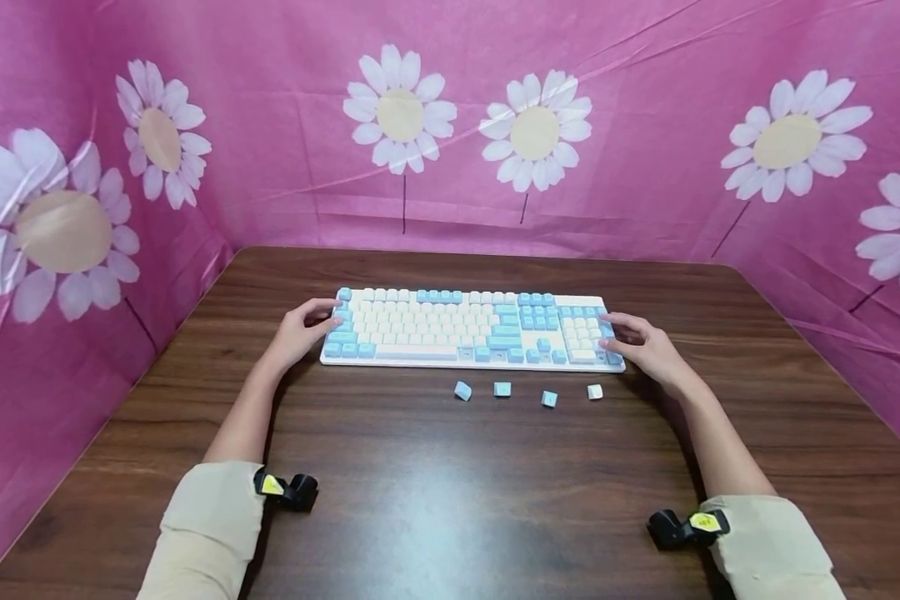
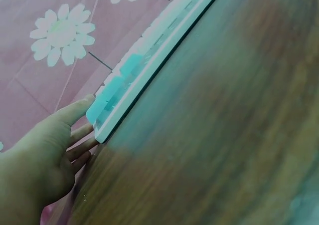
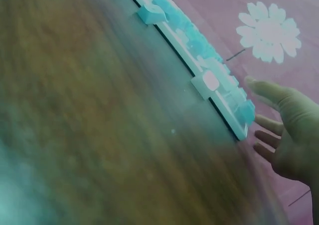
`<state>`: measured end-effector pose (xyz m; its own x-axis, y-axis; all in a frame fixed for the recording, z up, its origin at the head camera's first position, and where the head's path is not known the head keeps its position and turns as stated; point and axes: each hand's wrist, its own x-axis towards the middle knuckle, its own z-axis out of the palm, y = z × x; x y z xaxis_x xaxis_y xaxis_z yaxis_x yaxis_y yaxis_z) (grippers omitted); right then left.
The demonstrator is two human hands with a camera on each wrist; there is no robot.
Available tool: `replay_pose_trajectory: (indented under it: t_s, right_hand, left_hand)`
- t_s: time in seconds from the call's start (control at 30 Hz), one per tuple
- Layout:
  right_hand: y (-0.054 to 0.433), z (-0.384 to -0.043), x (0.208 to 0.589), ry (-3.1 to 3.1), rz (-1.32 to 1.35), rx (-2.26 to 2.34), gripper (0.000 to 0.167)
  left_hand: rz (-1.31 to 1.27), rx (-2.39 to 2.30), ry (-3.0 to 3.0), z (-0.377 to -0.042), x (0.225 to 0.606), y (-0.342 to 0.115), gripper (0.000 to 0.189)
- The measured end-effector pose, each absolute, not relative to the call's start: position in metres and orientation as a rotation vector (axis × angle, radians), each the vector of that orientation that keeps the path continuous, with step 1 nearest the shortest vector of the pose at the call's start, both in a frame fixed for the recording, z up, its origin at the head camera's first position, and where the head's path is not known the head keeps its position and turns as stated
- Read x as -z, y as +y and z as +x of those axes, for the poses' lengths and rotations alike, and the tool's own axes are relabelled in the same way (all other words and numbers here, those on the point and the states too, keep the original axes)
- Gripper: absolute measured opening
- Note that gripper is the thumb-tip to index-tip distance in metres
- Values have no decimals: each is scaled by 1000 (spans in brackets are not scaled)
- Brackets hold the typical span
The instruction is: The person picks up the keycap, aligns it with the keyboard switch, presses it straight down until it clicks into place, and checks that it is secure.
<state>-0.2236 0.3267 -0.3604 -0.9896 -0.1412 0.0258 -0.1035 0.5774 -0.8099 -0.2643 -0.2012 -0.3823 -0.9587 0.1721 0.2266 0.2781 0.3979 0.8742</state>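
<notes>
A white and light-blue keyboard (image 1: 427, 325) lies flat on the brown table, its long side toward me. My left hand (image 1: 300, 333) is at its left end, thumb and forefinger touching the blue end keys. In the left wrist view, that hand's other fingers (image 2: 82, 147) sit beside the keyboard's end. At the right end, my right hand (image 1: 648, 350) has its thumb and forefinger over the number-pad edge, the fingers loosely bent. Several loose keycaps lie in front of the keyboard: a blue one (image 1: 462, 391), two more blue ones and a white one (image 1: 595, 392).
The brown wooden table (image 1: 420, 467) reaches to a pink cloth (image 1: 285, 125) with white daisies, which hangs behind it and at both sides. Black wrist cameras (image 1: 300, 492) are strapped over both beige sleeves. Dark gaps show in the keyboard's front key row.
</notes>
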Motion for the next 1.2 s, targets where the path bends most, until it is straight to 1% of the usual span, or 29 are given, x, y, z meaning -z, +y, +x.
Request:
replay_pose_trajectory:
  t_s: [0.13, 0.23, 0.37, 0.6, 0.8, 1.2]
  right_hand:
    - [313, -225, 350, 2818, -222, 1399, 59]
    - [300, -227, 342, 2877, -263, 1445, 53]
    - [281, -225, 331, 2932, -389, 1488, 47]
    - [235, -206, 308, 2873, -690, 1397, 39]
    - [209, -208, 317, 2775, -854, 1354, 36]
    - [170, -208, 338, 2586, -962, 1272, 34]
  left_hand:
    - [-407, 1611, -2530, -267, 388, -204, 39]
    - [-402, 1619, -2513, -267, 388, -204, 38]
    - [-401, 1625, -2504, -267, 386, -204, 37]
    - [-388, 1633, -2517, -266, 382, -203, 37]
    - [-397, 1637, -2507, -266, 383, -202, 36]
    - [-401, 1640, -2516, -268, 386, -201, 36]
